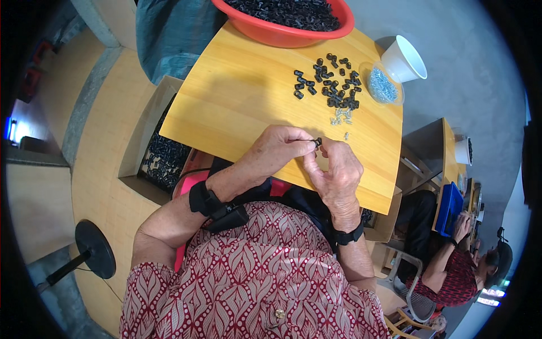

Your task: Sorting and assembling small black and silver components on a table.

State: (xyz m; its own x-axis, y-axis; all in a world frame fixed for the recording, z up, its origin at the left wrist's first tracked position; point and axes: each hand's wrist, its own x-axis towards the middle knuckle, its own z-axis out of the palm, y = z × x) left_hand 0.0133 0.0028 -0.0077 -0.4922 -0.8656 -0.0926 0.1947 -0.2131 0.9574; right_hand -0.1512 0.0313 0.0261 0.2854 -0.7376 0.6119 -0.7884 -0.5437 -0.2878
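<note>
Over the near edge of the yellow wooden table, your two hands meet fingertip to fingertip. Your left hand has its thumb and forefinger drawn narrow, pinched on a small black plastic part and what looks like a thin dark pin running into it. Your right hand curls its fingers close against the same part from the other side, touching it at the tips; whether it grips or only steadies cannot be told.

The part is tiny, dark and blocky, mostly hidden by your fingertips. It sits between the two hands, just above the table's surface and well short of the loose heap of black parts scattered farther back on the table.

Just beyond your right hand on the table lies a small scatter of silver screws. A clear round dish of screws sits at the table's right edge, a white cup tipped beside it. A red basin of black parts stands at the table's far edge.
</note>
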